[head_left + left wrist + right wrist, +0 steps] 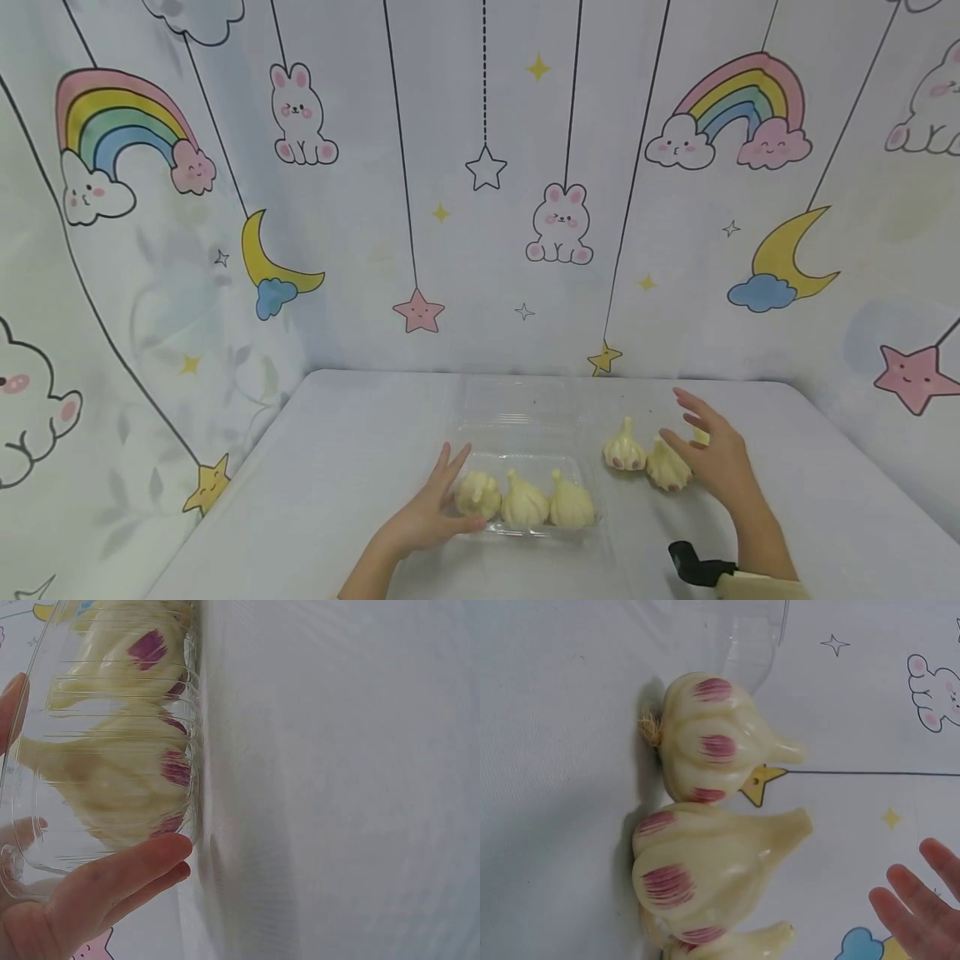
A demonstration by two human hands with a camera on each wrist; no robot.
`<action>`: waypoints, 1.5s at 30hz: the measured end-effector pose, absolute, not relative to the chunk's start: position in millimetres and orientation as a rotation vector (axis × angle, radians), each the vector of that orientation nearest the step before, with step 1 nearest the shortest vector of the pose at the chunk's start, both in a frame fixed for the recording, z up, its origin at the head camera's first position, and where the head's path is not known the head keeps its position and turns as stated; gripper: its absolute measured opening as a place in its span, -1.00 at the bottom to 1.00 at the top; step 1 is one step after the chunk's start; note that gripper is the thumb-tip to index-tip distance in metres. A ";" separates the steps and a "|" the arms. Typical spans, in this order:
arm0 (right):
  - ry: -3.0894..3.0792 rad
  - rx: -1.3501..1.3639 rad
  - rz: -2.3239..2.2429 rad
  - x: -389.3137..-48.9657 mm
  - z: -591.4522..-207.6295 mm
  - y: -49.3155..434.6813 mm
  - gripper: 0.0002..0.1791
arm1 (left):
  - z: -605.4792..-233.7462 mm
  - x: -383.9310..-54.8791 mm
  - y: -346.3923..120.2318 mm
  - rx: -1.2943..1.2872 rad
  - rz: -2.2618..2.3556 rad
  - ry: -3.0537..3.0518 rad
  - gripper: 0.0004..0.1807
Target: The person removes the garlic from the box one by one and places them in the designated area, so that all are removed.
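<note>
My left hand [427, 512] holds the left end of a clear plastic box [536, 531], thumb at the front wall and fingers spread at the back-left corner. Inside the box, three pale garlic bulbs [525, 504] stand in a row. In the left wrist view, purple patches show on the garlic bulbs [112, 780] through the clear wall. My right hand [716, 458], fingers spread and holding nothing, is above more garlic bulbs [625, 446] on the table. Three of these bulbs [705, 870] appear in the right wrist view; the hand partly hides the rightmost in the head view.
The box's clear lid [517, 404] lies open behind it. The white table [322, 467] reaches back to a curtain [360, 167] printed with rabbits, rainbows and stars. A black device [697, 567] is at the right wrist.
</note>
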State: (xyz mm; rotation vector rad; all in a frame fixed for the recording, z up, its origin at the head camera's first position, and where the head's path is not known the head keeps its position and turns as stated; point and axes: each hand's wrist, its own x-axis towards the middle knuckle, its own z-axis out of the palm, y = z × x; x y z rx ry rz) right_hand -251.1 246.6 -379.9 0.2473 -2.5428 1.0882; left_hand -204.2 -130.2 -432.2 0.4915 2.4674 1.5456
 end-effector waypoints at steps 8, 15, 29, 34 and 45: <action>-2.524 0.303 1.110 -249.1 -376.9 233.7 -0.33 | -430.8 -201.8 -129.7 0.487 1.560 2.449 0.08; -2.515 0.332 1.114 -248.9 -375.7 224.8 -0.34 | -431.2 -202.7 -129.2 0.470 1.546 2.453 0.09; -2.550 0.410 1.219 -248.5 -374.8 197.0 -0.34 | -428.8 -201.4 -129.9 0.470 1.525 2.488 0.09; -2.541 0.523 1.219 -248.4 -378.1 185.0 -0.35 | -427.5 -200.5 -130.5 0.472 1.508 2.510 0.09; -2.508 0.651 1.291 -244.8 -380.3 153.6 -0.37 | -428.7 -202.4 -130.8 0.490 1.528 2.479 0.09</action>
